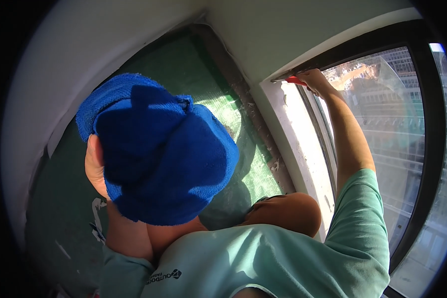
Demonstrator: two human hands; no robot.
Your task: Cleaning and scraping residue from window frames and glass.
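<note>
A blue terry towel (pixel 167 160), bunched into a loose wad, lies in my left hand (pixel 94 164). Only the thumb and its side of the palm show; the towel hides the fingers. At the far corner of the window, my right hand (pixel 317 83) grips the red handle of a scraper (pixel 295 80). The flat metal blade points left and rests at the corner where the dark window frame (pixel 419 97) meets the white sill (pixel 291 111). Whether the blade touches the frame or the sill, I cannot tell.
Green protective sheeting (pixel 171 56) covers the floor, with pale scraps (pixel 98 219) on it at left. A dusty strip with flakes runs along the base of the right wall (pixel 242 41). Window glass (pixel 383 123) stands beside my right arm. My bent knee (pixel 294 212) is near the sill.
</note>
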